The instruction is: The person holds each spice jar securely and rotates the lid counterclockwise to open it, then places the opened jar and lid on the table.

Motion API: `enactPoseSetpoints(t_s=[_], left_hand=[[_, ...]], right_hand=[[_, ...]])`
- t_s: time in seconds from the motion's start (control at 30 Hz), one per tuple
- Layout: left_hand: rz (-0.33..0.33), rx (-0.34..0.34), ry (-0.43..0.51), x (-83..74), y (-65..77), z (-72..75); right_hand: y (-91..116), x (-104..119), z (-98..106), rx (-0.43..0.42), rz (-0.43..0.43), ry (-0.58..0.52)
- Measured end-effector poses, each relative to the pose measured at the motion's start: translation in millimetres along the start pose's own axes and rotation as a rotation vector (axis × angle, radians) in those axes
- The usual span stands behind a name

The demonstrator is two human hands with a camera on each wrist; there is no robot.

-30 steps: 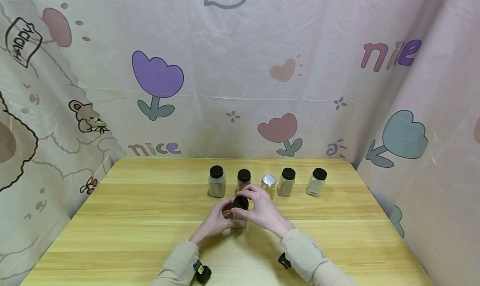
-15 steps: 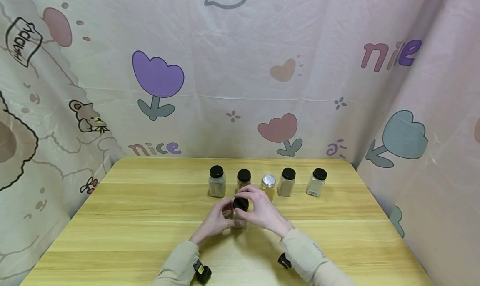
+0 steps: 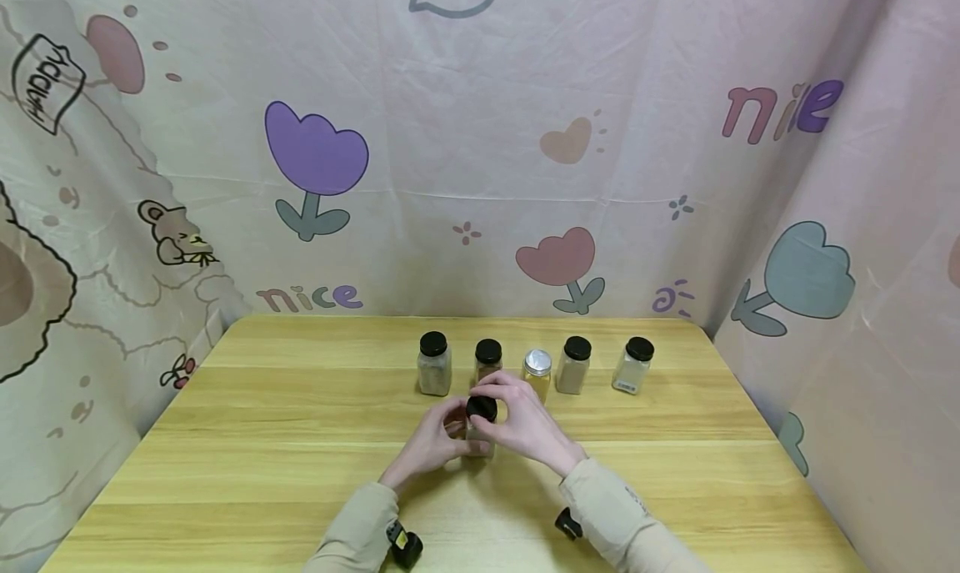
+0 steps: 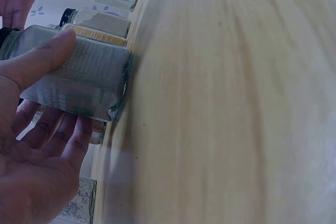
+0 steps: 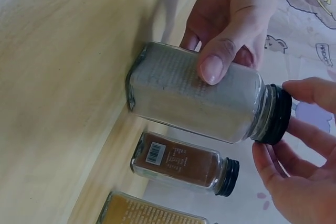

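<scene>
While L grip (image 3: pixel 433 442) holds jar (image 5: pixel 184 95) body, R grip (image 3: pixel 525 419) pinches blk lid (image 5: pixel 279 115) | jar upright, axis vert. | R above L

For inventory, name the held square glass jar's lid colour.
Black round lid, best seen in right wrist view.

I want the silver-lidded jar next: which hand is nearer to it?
Right. The right hand is just in front of the silver-lidded jar, slightly left; the left hand is farther off, to the left.
</scene>
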State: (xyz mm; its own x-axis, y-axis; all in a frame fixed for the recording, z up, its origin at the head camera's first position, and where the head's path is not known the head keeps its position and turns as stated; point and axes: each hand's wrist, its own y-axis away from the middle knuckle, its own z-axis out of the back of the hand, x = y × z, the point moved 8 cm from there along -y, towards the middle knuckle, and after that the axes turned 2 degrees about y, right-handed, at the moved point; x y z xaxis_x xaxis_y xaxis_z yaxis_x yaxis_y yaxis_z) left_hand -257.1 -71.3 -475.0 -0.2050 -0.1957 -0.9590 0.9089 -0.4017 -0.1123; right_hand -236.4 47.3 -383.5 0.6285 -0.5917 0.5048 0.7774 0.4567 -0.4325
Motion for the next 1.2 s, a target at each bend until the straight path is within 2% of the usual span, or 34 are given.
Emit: enactPoseSetpoints(t_s=[0.1, 0.27, 0.4, 0.7, 0.9, 1.03, 1.2], left_hand=[[-0.003, -0.001, 0.001, -0.2, -0.3, 0.5], [0.009, 0.003, 0.018, 0.4, -0.4, -0.5], [-0.005, 0.010, 0.017, -0.4, -0.3, -0.9], [-0.004, -0.001, 0.001, -1.2, 0.3, 0.3], [0.002, 0.009, 0.028, -0.8, 0.0, -0.9], [-0.007, 0.009, 0.023, -0.9, -0.1, -0.3], [-0.009, 0.008, 0.017, -0.6, -0.5, 0.1]], right_hand=[[0.1, 0.2, -0.6, 0.006, 0.009, -0.008], [1.0, -3.8, 0.2, -0.039, -0.030, 0.027], [0.3, -5.3, 1.0, -0.061, -0.050, 0.029], [0.5, -3.7, -1.3, 0.007, -0.054, -0.016], [2.0, -8.5, -1.2, -0.042, -0.108, 0.017], [1.8, -8.7, -1.1, -0.074, -0.110, 0.059], [0.6, -6.8, -2.4, -0.048, -0.112, 0.042]])
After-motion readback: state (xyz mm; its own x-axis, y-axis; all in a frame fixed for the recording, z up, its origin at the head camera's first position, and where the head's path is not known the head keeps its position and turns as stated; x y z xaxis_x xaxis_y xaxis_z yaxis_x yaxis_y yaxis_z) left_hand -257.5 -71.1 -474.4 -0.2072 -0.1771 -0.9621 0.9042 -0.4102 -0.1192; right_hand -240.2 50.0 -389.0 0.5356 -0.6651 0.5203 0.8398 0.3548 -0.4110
